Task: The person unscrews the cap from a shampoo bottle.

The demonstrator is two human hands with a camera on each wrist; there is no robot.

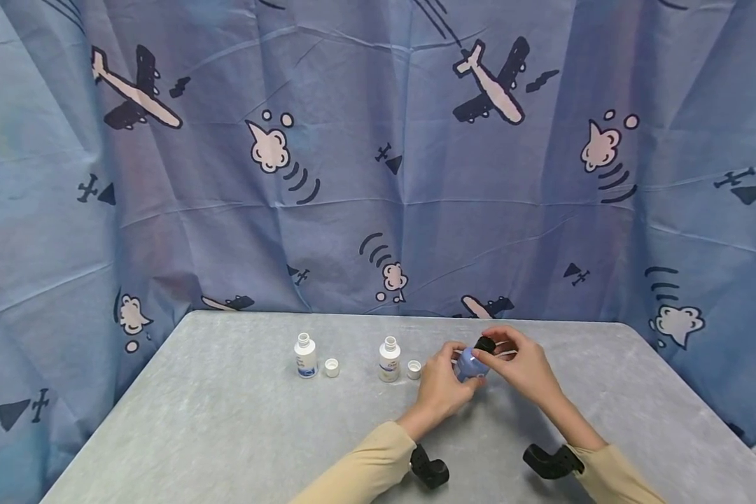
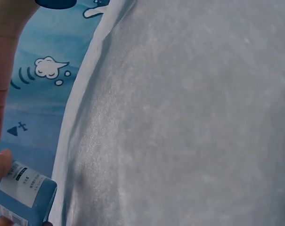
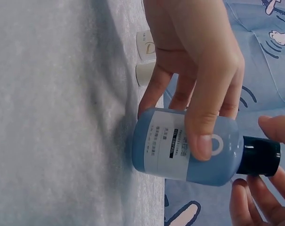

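A small blue bottle [image 1: 470, 365] with a black cap [image 1: 484, 344] is held just above the grey table [image 1: 227, 434]. My left hand [image 1: 442, 385] grips the bottle's body [image 3: 180, 146], fingers and thumb wrapped round it. My right hand [image 1: 521, 364] pinches the black cap [image 3: 260, 156] with its fingertips. In the left wrist view only a corner of the blue bottle [image 2: 24, 197] with its white label shows at the lower left.
Two small white bottles [image 1: 305, 355] [image 1: 389, 358] stand uncapped on the table to the left, each with its white cap [image 1: 332, 367] [image 1: 414, 369] beside it. A blue aeroplane-print curtain [image 1: 378, 154] hangs behind. Black wrist mounts [image 1: 428, 467] sit near the front edge.
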